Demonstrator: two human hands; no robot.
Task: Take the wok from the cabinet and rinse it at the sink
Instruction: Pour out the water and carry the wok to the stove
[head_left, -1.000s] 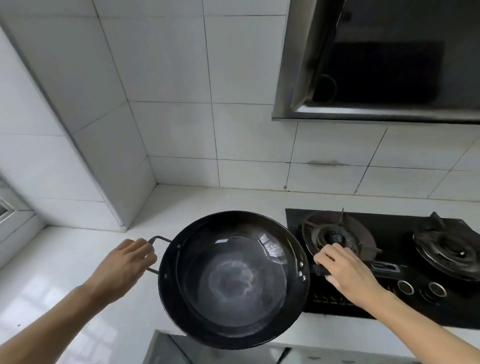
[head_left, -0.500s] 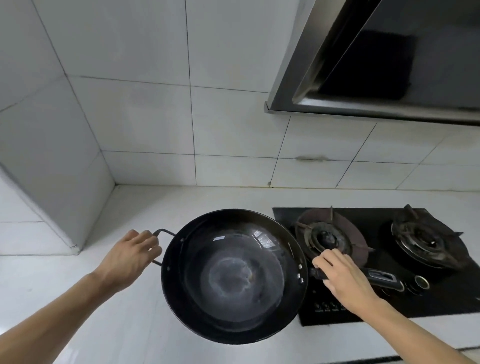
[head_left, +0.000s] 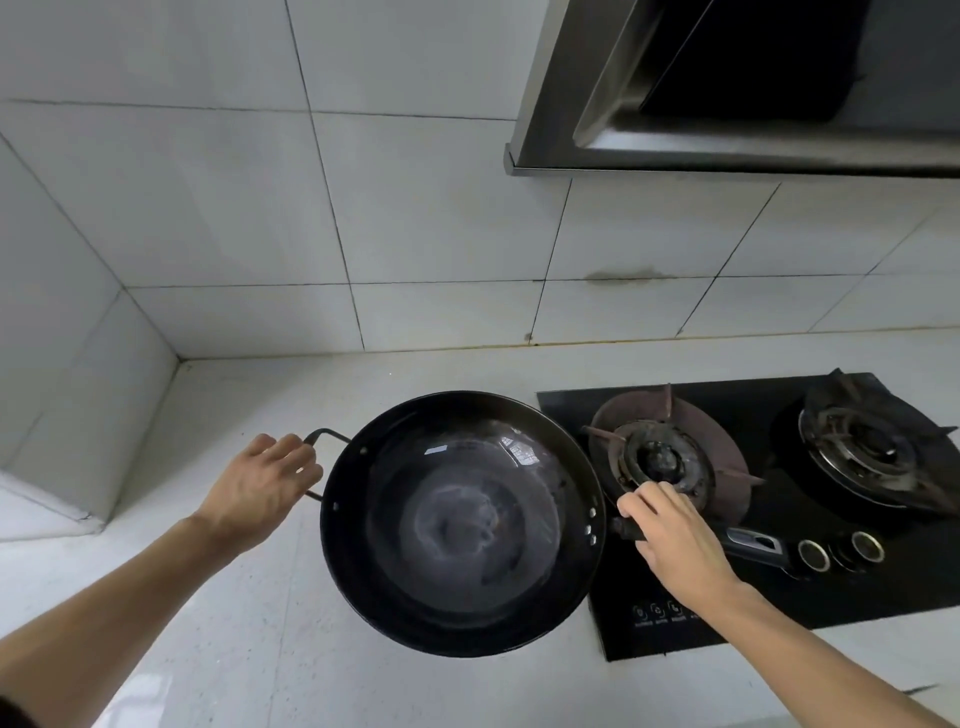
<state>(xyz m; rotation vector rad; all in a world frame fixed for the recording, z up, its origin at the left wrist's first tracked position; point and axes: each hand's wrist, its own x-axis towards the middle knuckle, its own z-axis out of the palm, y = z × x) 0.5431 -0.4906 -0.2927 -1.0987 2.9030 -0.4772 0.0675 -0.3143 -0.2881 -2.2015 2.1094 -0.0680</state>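
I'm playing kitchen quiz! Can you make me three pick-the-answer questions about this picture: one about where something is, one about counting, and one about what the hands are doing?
1. Where is the stove from the wok?
A. To its right
B. To its left
C. Under a lid

2. How many burners are on the stove?
A. One
B. Two
C. Four

3. How is the wok held?
A. By no hands
B. By one hand
C. By both hands

Answers:
1 A: the black stove lies right of the wok.
2 B: two burner rings show.
3 C: the left hand grips the loop handle, the right hand the long handle.

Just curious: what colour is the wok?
Black, with a greyish worn centre; wok, head view.
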